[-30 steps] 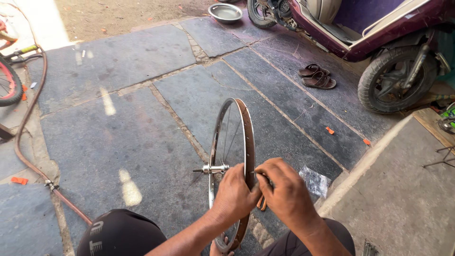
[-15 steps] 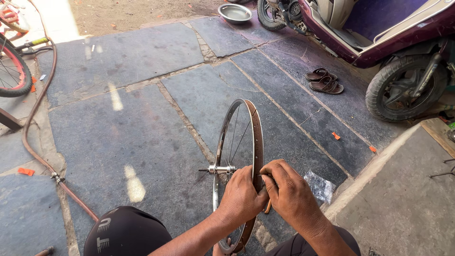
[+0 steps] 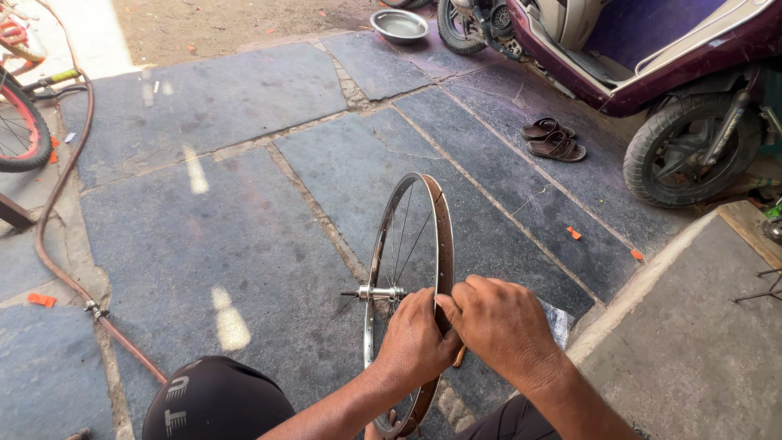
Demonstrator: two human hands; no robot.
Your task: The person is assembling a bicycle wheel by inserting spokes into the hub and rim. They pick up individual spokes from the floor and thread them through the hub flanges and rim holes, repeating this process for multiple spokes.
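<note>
Gripping the upright bicycle rim [image 3: 405, 269] at five o'clock as before, left hand [image 3: 415, 342] and right hand [image 3: 498, 324] closed together on it over the stone floor [image 3: 228, 244], work apparently unfinished.

Shiny metal wheel rim [image 3: 445, 236], rough matt stone paving [image 3: 228, 244]

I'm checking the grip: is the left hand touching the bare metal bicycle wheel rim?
Touching. The head view shows the left hand wrapped over the bare metal bicycle wheel rim, no gap.
</note>
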